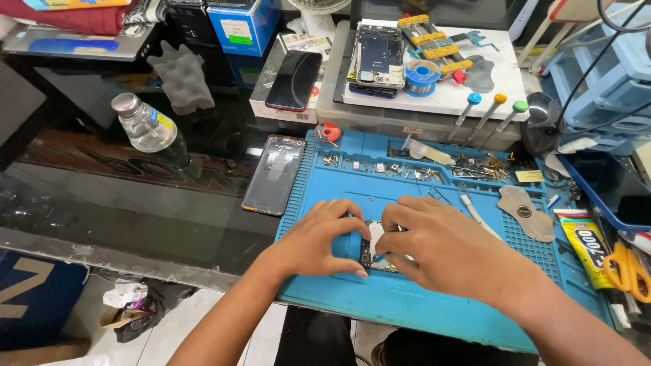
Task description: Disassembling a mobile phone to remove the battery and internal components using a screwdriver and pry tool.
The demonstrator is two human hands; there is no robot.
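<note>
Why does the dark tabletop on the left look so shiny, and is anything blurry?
Head view: the glass tabletop mirrors pale daylight, giving glare around the water bottle; the left hand and right hand on the blue mat look sharp; straight edges bow slightly toward the frame's borders.

Left hand (324, 237) and right hand (444, 247) at lower centre, palms down, fingers curled, fingertips nearly meeting.
</note>
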